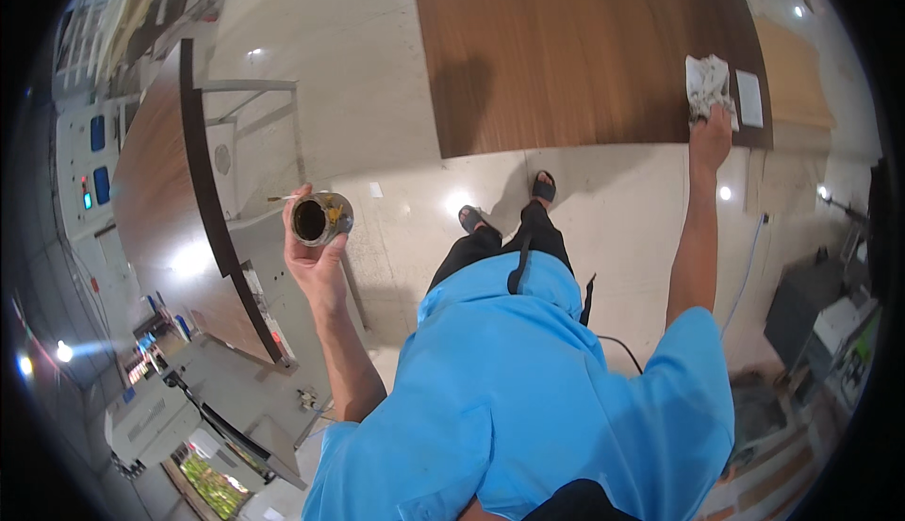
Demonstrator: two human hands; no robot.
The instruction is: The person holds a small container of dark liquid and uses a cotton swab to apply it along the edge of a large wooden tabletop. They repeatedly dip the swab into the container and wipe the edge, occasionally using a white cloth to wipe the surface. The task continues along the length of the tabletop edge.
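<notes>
My left hand is wrapped round a small round can with a dark opening and yellowish smears on its side. A thin stick shows beside the can at my fingertips; whether the hand grips it too, I cannot tell. Out to the right, my right hand is closed on a crumpled white rag with dark stains. The rag rests on the brown wood-grain board, near its right end. Beside the rag lies a white rectangular label.
On the left, another wood-grain panel lies on a pale machine with a control panel. A light metal frame stands behind it. Dark grey equipment sits at the right, near a blue cable on the pale floor.
</notes>
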